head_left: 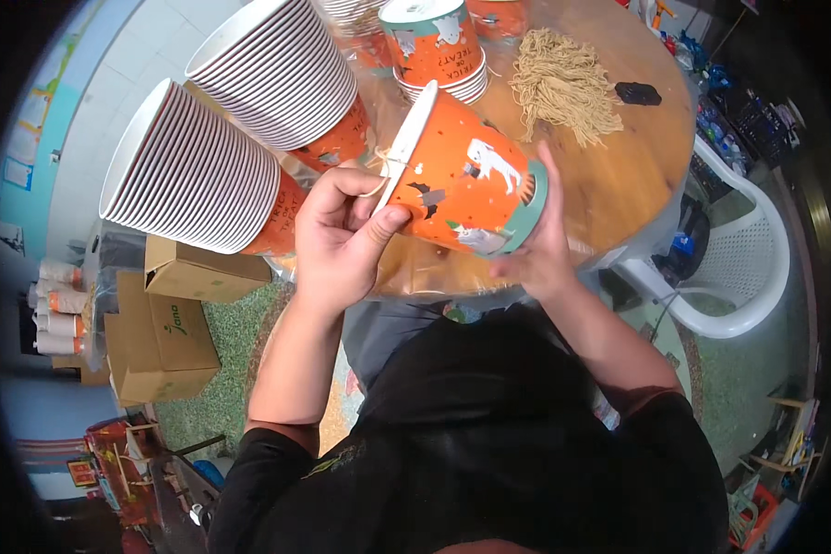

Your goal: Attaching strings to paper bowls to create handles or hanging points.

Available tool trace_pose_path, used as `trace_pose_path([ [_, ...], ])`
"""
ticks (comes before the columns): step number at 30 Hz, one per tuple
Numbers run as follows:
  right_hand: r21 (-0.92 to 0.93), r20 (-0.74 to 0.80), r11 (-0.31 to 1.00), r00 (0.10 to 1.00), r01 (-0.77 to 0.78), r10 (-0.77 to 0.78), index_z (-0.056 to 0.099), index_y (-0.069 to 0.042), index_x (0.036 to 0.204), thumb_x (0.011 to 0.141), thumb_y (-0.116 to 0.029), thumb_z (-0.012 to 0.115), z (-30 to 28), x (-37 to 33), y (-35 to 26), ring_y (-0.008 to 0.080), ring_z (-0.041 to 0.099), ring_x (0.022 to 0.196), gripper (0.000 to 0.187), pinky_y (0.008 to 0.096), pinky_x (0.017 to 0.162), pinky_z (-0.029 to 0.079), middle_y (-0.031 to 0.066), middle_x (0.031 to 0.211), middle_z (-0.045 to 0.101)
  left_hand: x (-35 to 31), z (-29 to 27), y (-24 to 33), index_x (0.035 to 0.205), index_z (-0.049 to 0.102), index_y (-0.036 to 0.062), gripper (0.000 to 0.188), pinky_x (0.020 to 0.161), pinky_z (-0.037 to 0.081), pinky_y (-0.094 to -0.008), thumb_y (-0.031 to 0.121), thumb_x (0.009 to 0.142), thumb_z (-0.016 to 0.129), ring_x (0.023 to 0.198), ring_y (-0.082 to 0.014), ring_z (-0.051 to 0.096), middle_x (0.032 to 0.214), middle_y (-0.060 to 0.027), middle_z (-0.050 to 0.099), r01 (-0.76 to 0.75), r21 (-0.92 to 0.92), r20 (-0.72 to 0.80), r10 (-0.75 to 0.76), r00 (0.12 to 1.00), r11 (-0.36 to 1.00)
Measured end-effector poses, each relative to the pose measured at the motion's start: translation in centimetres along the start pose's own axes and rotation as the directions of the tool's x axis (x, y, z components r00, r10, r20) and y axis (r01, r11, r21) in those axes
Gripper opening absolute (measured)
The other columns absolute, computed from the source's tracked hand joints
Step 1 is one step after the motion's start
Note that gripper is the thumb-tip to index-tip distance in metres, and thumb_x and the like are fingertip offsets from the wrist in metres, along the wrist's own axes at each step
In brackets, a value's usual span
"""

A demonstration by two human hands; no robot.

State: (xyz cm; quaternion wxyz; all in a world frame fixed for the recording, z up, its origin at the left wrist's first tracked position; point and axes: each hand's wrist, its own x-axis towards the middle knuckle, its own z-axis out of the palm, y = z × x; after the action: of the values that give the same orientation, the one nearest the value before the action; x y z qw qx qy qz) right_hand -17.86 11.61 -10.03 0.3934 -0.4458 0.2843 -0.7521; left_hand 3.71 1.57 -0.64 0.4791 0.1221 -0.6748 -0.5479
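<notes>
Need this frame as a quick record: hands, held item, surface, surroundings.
left_hand: left hand grips the rim end of an orange paper bucket with a green band
right_hand: right hand against the bucket's green-banded end, grip partly hidden
held_item_pose: tilted on its side, white rim leftward
at_rim: thin beige string near the left fingers
surface: round brown wooden table under clear plastic
on_table: two tall nested stacks of white-rimmed orange paper buckets; loose beige string bundle
right_side: white plastic chair
left_floor: brown cardboard boxes
</notes>
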Motion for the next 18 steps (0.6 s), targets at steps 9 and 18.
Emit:
trace_pose_path([
  [9, -0.572, -0.014, 0.778, 0.946, 0.258, -0.324, 0.022, -0.005, 0.172, 0.072, -0.021, 0.104, -1.4, 6.9, -3.8, 0.0403, 0.043, 0.16, 0.13, 0.0541, 0.13, 0.041, 0.0264, 0.175, 0.034, 0.9, -0.4, -7.7, 0.121, 0.063, 0.0044, 0.019, 0.095, 0.056, -0.0249, 0.002, 0.108, 0.077, 0.104, -0.0093, 0.069, 0.111, -0.0023, 0.072, 0.227, -0.126, -0.269, -0.254, 0.929, 0.966],
  [18, -0.84, 0.483, -0.148, 0.596, 0.522, -0.642, 0.075, -0.002, 0.117, 0.087, -0.033, 0.092, 0.8, 22.3, -7.4, 0.0454, 0.064, 0.128, 0.047, 0.0539, 0.112, 0.052, 0.026, 0.135, 0.068, 11.7, 1.0, -8.3, 0.137, 0.061, 0.0039, 0.029, 0.106, 0.059, -0.0433, 0.009, 0.11, 0.07, 0.123, -0.025, 0.071, 0.136, -0.0137, 0.072, 0.253, -0.653, -0.076, -0.394, 0.916, 0.714],
])
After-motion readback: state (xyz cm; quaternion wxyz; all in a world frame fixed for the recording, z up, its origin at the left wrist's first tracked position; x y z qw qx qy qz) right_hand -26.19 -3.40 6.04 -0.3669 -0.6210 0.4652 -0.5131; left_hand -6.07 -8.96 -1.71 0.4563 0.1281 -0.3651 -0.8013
